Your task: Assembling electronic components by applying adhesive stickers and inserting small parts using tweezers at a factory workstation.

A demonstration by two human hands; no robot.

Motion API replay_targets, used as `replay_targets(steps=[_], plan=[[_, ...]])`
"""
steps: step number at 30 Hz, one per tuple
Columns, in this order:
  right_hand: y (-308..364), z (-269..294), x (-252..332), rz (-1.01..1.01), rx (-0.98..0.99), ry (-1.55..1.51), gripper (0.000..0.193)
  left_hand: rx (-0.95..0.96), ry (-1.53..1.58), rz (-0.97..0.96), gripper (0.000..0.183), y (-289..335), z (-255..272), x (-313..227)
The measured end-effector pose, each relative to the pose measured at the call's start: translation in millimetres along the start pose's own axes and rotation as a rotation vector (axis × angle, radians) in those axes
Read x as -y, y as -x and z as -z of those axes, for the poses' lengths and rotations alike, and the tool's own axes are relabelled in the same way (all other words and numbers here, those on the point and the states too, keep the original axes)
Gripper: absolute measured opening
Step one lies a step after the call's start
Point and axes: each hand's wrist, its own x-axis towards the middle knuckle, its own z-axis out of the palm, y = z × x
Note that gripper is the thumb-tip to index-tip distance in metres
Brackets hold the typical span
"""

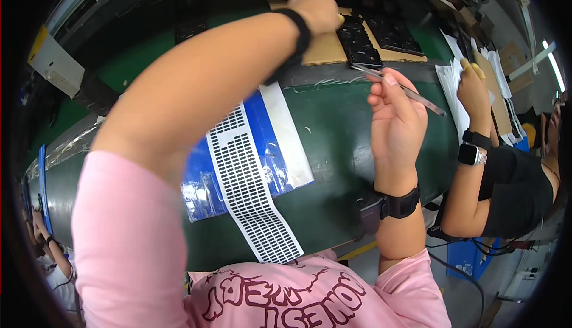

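My right hand (398, 113) is closed around metal tweezers (417, 97), their tips beside the near end of a black moulded panel (359, 43). My left hand (319, 12) reaches far across the bench, back of the hand up, with yellow covers on some fingertips. Its fingers are bent beside the panel's far left edge; what they hold, if anything, is hidden. Below my left forearm lies a long white strip (249, 176) with rows of small black rectangular stickers. It rests on a blue plastic-covered sheet (199, 194) and hangs toward my body.
A second black panel (393, 35) lies on cardboard (319, 53) at the back. White papers (450, 89) stand at the right, where a co-worker's hand (473, 89) reaches in. A grey box-shaped fixture (59, 60) is at the far left of the green bench (333, 143).
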Motion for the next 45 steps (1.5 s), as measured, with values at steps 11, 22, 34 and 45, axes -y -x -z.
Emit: replay_targets(steps=[11, 22, 34, 45], plan=[[14.7, -13.1, -10.5, 0.227, 0.039, 0.119, 0.02, 0.133, 0.124, -0.085, 0.028, -21.3, 32.5, 50.9], [54.3, -44.4, -36.0, -0.301, 0.491, 0.343, 0.014, 0.003, 1.615, 0.299, 0.028, 209.2, 143.8, 150.7], [44.6, -56.1, -72.6, -0.376, 0.365, 0.403, 0.013, -0.348, 1.97, 0.545, 0.036, 315.2, 69.2, 110.7], [43.9, -57.6, -71.3, -0.376, 0.343, 0.437, 0.011, -0.262, 2.097, 0.569, 0.035, 311.0, 58.1, 105.7]])
